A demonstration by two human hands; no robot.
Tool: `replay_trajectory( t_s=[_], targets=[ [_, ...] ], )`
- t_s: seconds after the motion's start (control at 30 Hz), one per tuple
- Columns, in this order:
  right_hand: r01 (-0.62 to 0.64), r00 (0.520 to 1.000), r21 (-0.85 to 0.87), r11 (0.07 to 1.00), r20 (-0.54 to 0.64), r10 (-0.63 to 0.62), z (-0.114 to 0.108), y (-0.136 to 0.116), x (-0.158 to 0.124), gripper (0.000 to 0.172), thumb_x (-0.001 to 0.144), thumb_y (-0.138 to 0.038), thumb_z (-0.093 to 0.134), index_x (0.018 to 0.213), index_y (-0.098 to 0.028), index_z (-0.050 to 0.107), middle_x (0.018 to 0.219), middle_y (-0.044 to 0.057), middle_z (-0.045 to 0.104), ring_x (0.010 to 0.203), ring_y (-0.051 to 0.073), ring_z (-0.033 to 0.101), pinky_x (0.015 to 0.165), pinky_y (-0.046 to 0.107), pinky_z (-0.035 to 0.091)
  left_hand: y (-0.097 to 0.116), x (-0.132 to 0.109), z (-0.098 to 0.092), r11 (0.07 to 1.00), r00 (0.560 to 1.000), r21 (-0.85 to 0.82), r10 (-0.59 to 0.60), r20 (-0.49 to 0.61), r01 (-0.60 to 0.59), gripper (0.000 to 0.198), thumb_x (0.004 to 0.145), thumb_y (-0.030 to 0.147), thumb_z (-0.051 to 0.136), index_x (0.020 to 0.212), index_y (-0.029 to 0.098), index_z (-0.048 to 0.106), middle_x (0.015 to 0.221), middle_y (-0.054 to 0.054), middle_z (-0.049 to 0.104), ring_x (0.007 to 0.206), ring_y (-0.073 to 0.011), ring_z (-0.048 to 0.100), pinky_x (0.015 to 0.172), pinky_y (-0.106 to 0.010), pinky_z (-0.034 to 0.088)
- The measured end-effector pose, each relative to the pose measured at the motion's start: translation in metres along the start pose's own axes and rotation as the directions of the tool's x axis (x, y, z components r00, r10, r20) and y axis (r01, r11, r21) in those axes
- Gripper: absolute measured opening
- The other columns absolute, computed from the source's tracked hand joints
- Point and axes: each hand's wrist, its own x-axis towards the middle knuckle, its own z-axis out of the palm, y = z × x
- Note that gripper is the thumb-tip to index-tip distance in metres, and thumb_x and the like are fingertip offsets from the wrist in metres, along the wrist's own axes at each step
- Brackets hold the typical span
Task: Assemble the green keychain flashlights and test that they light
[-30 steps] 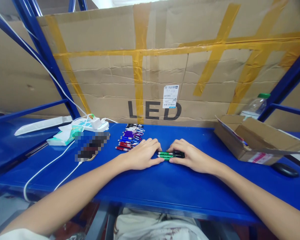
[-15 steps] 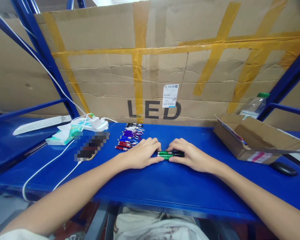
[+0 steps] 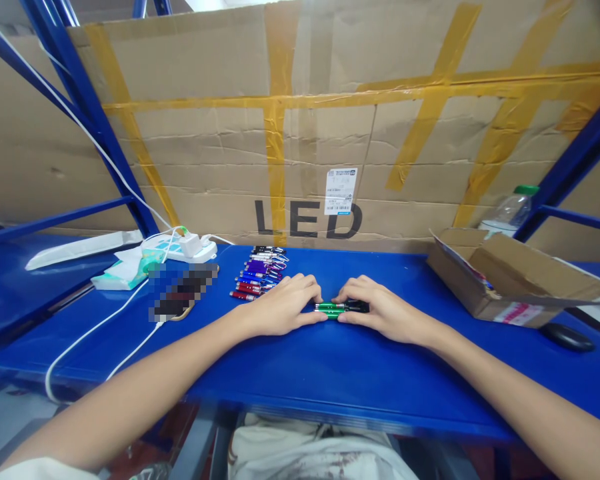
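Observation:
Two green keychain flashlights (image 3: 331, 312), slim and metallic, lie side by side on the blue table between my hands. My left hand (image 3: 287, 305) curls round their left end, with thumb and fingers at the near and far sides. At the other end, my right hand (image 3: 377, 308) pinches them the same way and partly covers their dark clips. Just beyond my left wrist, a row of similar keychain flashlights (image 3: 260, 272) in red, blue, purple, silver and black lies stacked away from me, partly hidden by that hand.
On the left are a phone (image 3: 183, 293) on a white cable, a tissue pack (image 3: 125, 270) and a power strip (image 3: 205, 251). An open cardboard box (image 3: 480, 293) and a black mouse (image 3: 567, 337) sit on the right. A large taped carton (image 3: 205, 160) walls off the back.

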Motion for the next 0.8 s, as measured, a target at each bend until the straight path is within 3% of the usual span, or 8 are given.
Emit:
replay_trajectory(
  t_s=[0.2, 0.43, 0.6, 0.8],
  targets=[
    [-0.002, 1.0, 0.01, 1.0, 0.001, 0.002, 0.0006, 0.0002, 0.0006, 0.039, 0.101, -0.063, 0.065, 0.113, -0.026, 0.074, 0.111, 0.008, 0.074, 0.105, 0.029, 0.06, 0.097, 0.045, 0.044, -0.001, 0.0011, 0.0009, 0.999, 1.0, -0.018, -0.026, 0.009, 0.026, 0.031, 0.104, 0.051, 0.064, 0.111, 0.021, 0.061, 0.115, -0.006, 0.064, 0.105, -0.0256, 0.056, 0.091, -0.038, 0.043],
    [0.012, 1.0, -0.01, 1.0, -0.02, -0.012, -0.0014, 0.0001, -0.0001, 0.037, 0.104, -0.06, 0.061, 0.115, -0.027, 0.074, 0.111, 0.008, 0.074, 0.108, 0.029, 0.06, 0.095, 0.043, 0.045, -0.0008, 0.002, -0.0011, 0.999, 1.0, -0.036, 0.002, -0.028, -0.003, 0.029, 0.107, 0.05, 0.059, 0.108, 0.022, 0.062, 0.115, -0.006, 0.065, 0.106, -0.0255, 0.055, 0.091, -0.037, 0.043],
    [0.011, 1.0, -0.012, 1.0, 0.005, -0.011, -0.0001, -0.0005, 0.0001, 0.037, 0.102, -0.06, 0.065, 0.115, -0.026, 0.074, 0.112, 0.007, 0.074, 0.105, 0.028, 0.061, 0.096, 0.044, 0.044, -0.002, 0.0027, 0.0005, 1.0, 1.0, -0.019, -0.007, -0.003, 0.007, 0.032, 0.101, 0.051, 0.069, 0.108, 0.021, 0.063, 0.112, -0.006, 0.065, 0.104, -0.0257, 0.055, 0.091, -0.037, 0.043],
    [0.022, 0.999, -0.012, 1.0, -0.024, -0.022, -0.0024, -0.0015, 0.0003, 0.035, 0.105, -0.057, 0.061, 0.112, -0.027, 0.075, 0.108, 0.007, 0.075, 0.104, 0.028, 0.061, 0.095, 0.043, 0.045, -0.0003, 0.0026, -0.0034, 0.999, 0.999, -0.04, 0.021, -0.035, -0.023, 0.022, 0.107, 0.042, 0.062, 0.102, 0.02, 0.063, 0.111, -0.006, 0.066, 0.103, -0.025, 0.055, 0.09, -0.037, 0.044]
  ],
)
